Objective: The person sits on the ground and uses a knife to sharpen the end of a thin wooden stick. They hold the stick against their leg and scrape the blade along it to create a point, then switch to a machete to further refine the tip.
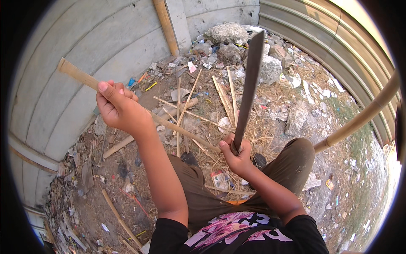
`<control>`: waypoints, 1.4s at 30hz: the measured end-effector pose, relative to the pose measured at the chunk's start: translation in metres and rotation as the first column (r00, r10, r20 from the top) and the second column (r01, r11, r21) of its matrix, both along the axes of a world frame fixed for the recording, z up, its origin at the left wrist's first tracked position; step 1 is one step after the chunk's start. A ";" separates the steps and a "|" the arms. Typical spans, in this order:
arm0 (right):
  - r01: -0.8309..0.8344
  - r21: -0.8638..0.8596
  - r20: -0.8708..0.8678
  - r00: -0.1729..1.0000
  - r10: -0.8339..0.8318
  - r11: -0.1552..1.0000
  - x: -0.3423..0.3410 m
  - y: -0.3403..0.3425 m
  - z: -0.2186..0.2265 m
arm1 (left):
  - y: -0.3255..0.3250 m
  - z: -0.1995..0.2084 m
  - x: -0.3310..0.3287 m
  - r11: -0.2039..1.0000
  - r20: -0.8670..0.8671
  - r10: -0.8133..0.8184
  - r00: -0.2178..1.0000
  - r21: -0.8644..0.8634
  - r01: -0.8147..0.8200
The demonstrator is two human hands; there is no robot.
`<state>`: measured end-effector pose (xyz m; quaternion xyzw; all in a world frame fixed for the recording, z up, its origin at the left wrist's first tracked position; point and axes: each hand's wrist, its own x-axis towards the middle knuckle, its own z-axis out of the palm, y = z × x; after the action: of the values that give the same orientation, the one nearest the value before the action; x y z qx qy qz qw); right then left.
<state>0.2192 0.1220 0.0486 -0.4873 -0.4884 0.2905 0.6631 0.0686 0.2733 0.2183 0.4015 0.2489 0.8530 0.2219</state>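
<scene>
My left hand (120, 108) is closed round a long split bamboo strip (78, 76), raised at the left. The strip slants from the upper left down to the right, and its lower end comes up beside my right hand (235, 157). That hand grips a machete (250, 80) by its handle, which the fingers mostly hide. The dark, broad blade points up and away from me. Whether the strip's lower end touches my right fingers, I cannot tell. Beyond my knees, several thin bamboo strips (225, 101) lie crossed on the ground.
A bamboo pole (359, 117) slants up at my right. Grey wall panels (80, 46) stand at the left, corrugated sheeting (325, 34) at the right. Rocks (270, 70) lie toward the back corner. Litter and dry grass cover the ground, with a bamboo piece (120, 218) at the lower left.
</scene>
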 end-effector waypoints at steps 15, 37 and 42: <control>-0.001 -0.739 0.006 1.000 0.008 0.674 -0.004 0.000 -0.152 | 0.026 -0.005 -0.016 0.999 0.018 0.050 0.999 -0.021 -0.050; 0.090 -0.450 0.232 0.973 0.019 0.888 -0.008 0.014 -0.124 | 0.029 -0.005 -0.013 0.991 -0.013 0.132 0.991 -0.031 -0.132; 0.067 -0.059 -0.057 0.996 -0.071 0.996 -0.002 0.012 -0.118 | 0.020 0.000 -0.001 0.996 0.006 0.087 0.996 -0.025 -0.086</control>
<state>0.2171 0.1335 -0.0693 -0.5139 -0.4431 0.2954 0.6726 0.0680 0.2929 0.2182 0.3847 0.2758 0.8600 0.1905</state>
